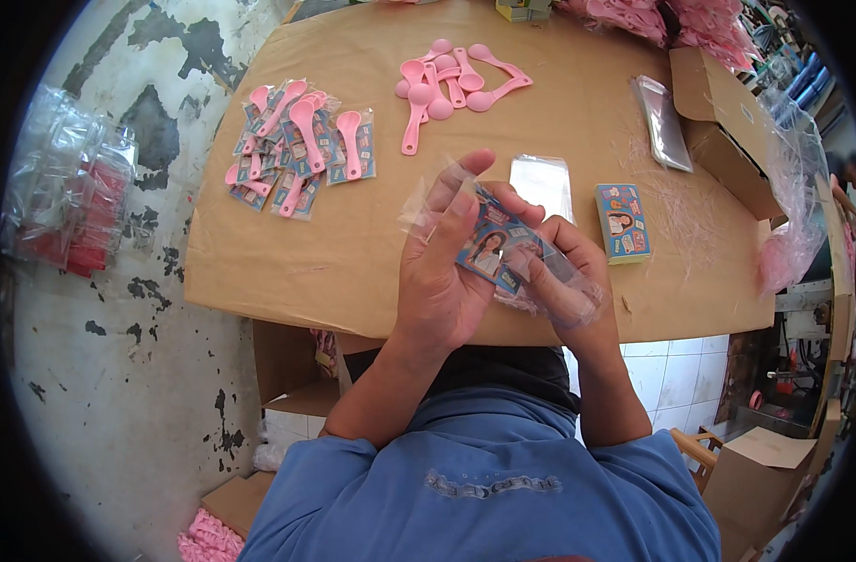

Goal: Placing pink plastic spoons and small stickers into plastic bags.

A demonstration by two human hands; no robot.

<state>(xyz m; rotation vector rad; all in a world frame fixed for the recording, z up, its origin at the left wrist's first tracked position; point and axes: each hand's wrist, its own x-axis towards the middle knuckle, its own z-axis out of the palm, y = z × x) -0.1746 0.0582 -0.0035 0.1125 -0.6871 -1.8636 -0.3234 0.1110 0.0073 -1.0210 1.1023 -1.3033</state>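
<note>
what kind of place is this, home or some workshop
Most likely a small packing workshop. A cardboard-topped table carries a pile of bagged pink spoons with cards, loose pink spoons and a stack of printed cards, while both hands slip a card into a clear bag.

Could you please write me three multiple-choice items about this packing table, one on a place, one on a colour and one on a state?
1. Where does the stack of cards lie?
A. right of the hands
B. among the packed spoons
C. on the floor

2. What colour are the loose spoons?
A. blue
B. pink
C. white

3. What is the printed card doing?
A. lying flat on the board
B. held in both hands at a clear sleeve
C. sealed with a spoon

Answers: 1 A, it sits on the cardboard sheet beside the right hand. 2 B, all pink. 3 B, the left hand and right hand hold it with the clear sleeve.
</note>
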